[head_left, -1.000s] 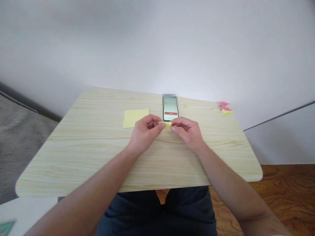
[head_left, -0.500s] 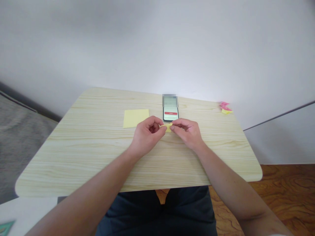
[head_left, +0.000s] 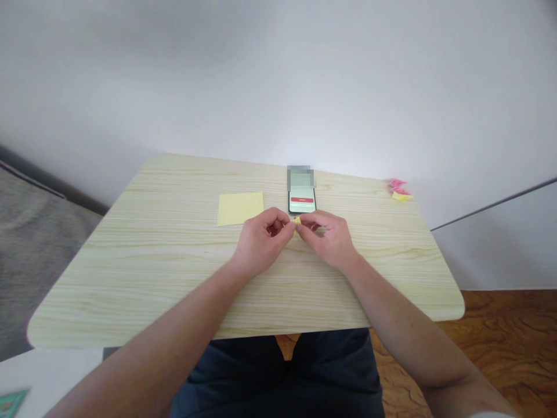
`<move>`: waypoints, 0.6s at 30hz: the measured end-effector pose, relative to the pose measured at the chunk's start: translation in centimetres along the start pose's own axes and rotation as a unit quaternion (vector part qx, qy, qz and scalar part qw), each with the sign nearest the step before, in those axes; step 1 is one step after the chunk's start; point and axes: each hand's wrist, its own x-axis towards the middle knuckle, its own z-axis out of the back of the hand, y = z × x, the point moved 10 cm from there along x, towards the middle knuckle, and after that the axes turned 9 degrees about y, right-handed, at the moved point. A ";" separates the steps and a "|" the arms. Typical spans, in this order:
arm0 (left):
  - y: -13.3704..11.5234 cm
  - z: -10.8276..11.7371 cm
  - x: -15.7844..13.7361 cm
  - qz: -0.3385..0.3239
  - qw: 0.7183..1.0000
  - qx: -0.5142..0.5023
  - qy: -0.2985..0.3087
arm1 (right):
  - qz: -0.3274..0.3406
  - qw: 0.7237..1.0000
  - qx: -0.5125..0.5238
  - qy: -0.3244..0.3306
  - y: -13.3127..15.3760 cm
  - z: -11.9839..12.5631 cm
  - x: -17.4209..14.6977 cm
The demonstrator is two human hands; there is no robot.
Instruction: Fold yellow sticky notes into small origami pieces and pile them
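Note:
Between my fingertips is a small folded piece of yellow paper (head_left: 297,221), mostly covered by the fingers. My left hand (head_left: 264,239) pinches it from the left, thumb in front and index finger behind. From the right, my right hand (head_left: 328,237) pinches it too, its thumb close to the left one. Just beyond the hands lies a phone (head_left: 301,198) with a lit screen and a red bar on it. A flat yellow sheet of paper (head_left: 240,208) rests on the table, up and to the left of my left hand.
Folded pink paper (head_left: 398,186) and a yellow folded piece (head_left: 402,197) sit at the far right corner of the wooden table (head_left: 174,255). Behind the table rises a white wall (head_left: 278,87). Grey fabric (head_left: 39,249) is to the left.
My hands have drawn closer together around the yellow paper, and less of it shows between the fingers. The phone and the flat sheet stay in place.

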 end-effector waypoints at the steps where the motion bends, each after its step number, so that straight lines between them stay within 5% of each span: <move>1: 0.0 0.0 0.0 0.000 1.000 0.001 0.001 | 0.000 1.000 -0.005 -0.001 0.0 0.0 0.0; 18: -0.5 -0.2 -0.1 -0.021 1.000 0.013 0.008 | 0.038 0.990 -0.130 0.032 1.5 -0.4 -0.1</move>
